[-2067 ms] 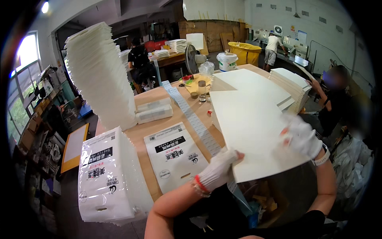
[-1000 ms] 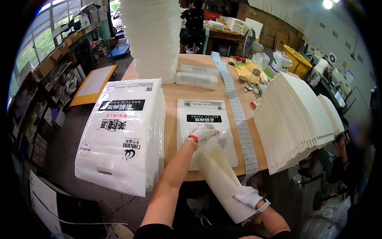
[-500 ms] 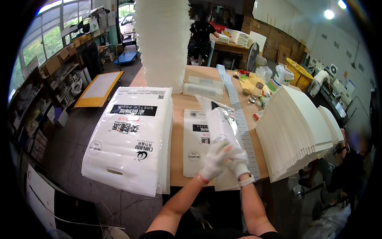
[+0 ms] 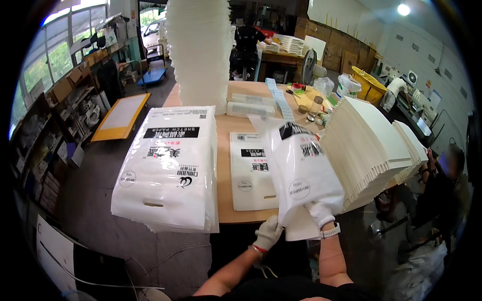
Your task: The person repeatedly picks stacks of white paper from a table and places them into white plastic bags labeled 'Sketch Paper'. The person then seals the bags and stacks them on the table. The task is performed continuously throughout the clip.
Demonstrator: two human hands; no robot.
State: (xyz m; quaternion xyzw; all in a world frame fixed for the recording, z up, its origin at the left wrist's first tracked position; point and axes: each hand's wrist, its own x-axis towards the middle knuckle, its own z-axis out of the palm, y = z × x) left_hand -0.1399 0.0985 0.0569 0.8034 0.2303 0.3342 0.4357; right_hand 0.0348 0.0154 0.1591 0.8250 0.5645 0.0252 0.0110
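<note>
A white printed plastic bag (image 4: 306,173) lies puffed up in front of me, its near end spread open. My left hand (image 4: 269,234), in a white glove, is closed on the bag's near left edge. My right hand (image 4: 320,214), also gloved, reaches into the mouth of the bag with fingers stretched out, their tips partly covered by film. White paper (image 4: 301,227) sticks out of the bag's mouth beside my right hand. Left of the bag lies a flat printed pack (image 4: 253,193) with a handle slot, partly covered by the bag.
A thick pile of printed plastic bags (image 4: 165,170) lies at left, before a tall white stack (image 4: 198,55). Fanned stacks of paper (image 4: 366,155) stand at right. Behind are clear plastic boxes (image 4: 250,109), a label strip (image 4: 280,98) and jars (image 4: 315,106). People sit nearby.
My hands, close together before, are now apart. The left has moved down to the bag's edge, the right into its mouth. The bag has come nearer and swelled open.
</note>
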